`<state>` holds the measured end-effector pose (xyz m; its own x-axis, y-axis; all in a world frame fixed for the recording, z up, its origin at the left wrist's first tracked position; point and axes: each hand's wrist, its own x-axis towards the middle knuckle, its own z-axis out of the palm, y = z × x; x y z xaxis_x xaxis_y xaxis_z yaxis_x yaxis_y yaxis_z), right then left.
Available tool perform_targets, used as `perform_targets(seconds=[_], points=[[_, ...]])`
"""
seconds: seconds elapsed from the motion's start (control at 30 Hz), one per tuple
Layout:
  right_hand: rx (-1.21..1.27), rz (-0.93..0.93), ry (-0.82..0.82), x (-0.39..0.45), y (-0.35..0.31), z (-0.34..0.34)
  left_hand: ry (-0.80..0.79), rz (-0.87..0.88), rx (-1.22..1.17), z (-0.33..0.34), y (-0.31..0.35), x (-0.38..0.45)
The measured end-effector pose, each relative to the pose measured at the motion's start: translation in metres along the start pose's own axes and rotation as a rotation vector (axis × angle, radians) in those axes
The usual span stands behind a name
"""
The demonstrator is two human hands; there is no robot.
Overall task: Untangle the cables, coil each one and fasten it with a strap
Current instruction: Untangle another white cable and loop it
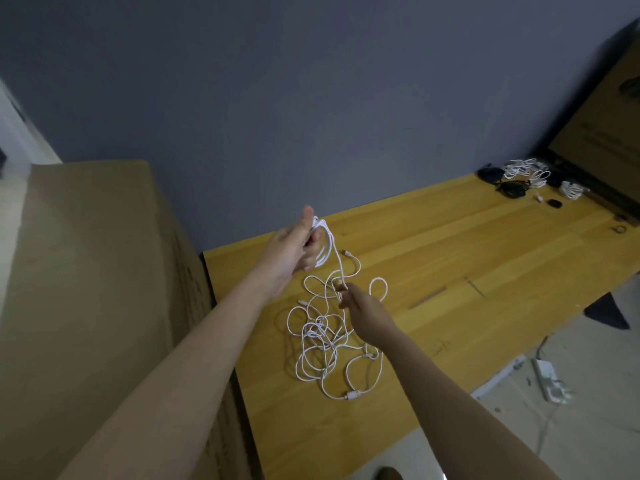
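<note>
Left hand grips the coil; right hand pinches the cable. Feed slack evenly, keeping loops equal.

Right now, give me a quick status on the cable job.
Left hand grips a white coil. Right hand pinches its strand. Tangle still knotted on table. Nothing blocking.

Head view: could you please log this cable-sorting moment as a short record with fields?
left hand: left hand holds a partly wound white coil raised above the table
right hand: right hand pinches the strand running up to the coil
tangle: loose white cables lie knotted on the wooden table
far end: bundled cables by a dark screen
left side: cardboard box
</note>
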<state>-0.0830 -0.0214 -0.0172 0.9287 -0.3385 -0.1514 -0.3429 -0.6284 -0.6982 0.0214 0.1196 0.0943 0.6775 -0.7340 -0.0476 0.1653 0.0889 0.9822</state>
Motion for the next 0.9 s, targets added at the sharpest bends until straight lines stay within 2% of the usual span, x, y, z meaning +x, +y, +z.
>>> perform_targets(seconds=[0.1,0.2,0.33,0.53,0.6,0.7,0.83,0.9], points=[[-0.347,-0.088,-0.080,-0.009,0.008,0.009,0.002,0.078,0.040,-0.004,-0.004,0.002],[-0.615,-0.342,0.048,-0.013,-0.006,0.010,0.062,0.082,0.155,-0.003,-0.013,0.004],[-0.737,-0.631,0.185,-0.013,-0.004,0.013,0.094,0.072,0.394,0.000,-0.017,0.005],[-0.627,-0.944,0.466,-0.022,-0.018,-0.012,0.027,-0.014,0.868,-0.006,-0.022,-0.001],[-0.594,-0.932,0.582,-0.020,-0.020,-0.028,-0.017,-0.063,0.957,-0.007,-0.022,-0.002],[-0.512,-0.778,0.701,-0.009,-0.015,-0.048,-0.102,-0.109,0.994,-0.004,-0.018,0.000],[-0.391,-0.642,0.629,0.003,-0.004,-0.053,-0.258,-0.049,0.959,0.002,-0.018,0.001],[-0.322,-0.591,0.624,0.006,0.000,-0.051,-0.263,-0.053,0.922,0.002,-0.023,0.003]])
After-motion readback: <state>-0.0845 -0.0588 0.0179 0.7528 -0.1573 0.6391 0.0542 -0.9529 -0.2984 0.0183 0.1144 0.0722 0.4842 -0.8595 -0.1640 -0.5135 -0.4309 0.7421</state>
